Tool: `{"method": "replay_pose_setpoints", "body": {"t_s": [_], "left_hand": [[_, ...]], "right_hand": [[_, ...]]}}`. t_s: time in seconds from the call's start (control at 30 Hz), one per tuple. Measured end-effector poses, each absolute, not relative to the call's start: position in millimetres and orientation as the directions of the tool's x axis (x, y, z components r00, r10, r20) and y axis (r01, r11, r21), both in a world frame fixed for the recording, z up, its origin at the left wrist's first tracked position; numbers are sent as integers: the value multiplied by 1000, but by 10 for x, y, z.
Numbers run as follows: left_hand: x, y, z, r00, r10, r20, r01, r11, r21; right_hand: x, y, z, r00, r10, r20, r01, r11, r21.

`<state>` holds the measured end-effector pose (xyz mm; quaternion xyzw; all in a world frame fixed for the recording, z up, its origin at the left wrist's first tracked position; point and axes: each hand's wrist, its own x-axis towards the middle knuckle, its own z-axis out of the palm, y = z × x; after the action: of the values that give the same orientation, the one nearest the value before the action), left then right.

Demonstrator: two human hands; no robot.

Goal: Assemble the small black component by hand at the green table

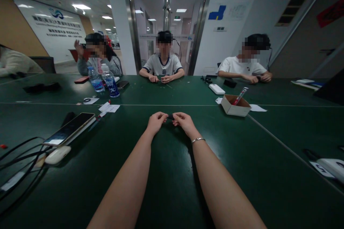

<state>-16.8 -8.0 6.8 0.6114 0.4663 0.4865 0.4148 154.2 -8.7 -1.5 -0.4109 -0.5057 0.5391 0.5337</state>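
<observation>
"Two hands, both narrowed to a pinch: your left hand and your right hand meet across one small black piece. Where does it sit for you?"

"Between your fingertips, at twelve o'clock from your seat. From your left hand it lies at three o'clock; from your right hand, at nine. Whether it touches the worktop below, you cannot tell from this view."

"How should you expect it to handle?"

"Light, by my judgement, since your fingertips cover part of it and it still looks tiny. Probably stiff, though too little shows for you to be sure. Anything that small could slip from a loose pinch."

"Is it fragile, and where should you grip?"

"You can't tell how fragile, so treat it gently. Its two ends suit you best, where your fingers are: thumb against finger, with just enough pressure to steady it."

"And around you?"

"From your hands, a phone lies at nine o'clock and a box stands near three, both well apart from the small black piece."
</observation>
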Motion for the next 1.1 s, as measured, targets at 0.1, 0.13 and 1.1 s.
{"method": "replay_pose_setpoints", "body": {"t_s": [0.1,0.13,1.1], "left_hand": [[-198,-90,61,104,975,198,313,-221,924],[-204,-97,60,106,973,203,360,-228,904],[-153,-98,46,108,935,339,52,-346,937]], "right_hand": [[1538,-102,5,-111,986,123,-141,107,-984],[1538,-106,11,-116,984,134,-136,118,-984],[1559,-132,61,-125,991,41,-271,6,-963]]}}
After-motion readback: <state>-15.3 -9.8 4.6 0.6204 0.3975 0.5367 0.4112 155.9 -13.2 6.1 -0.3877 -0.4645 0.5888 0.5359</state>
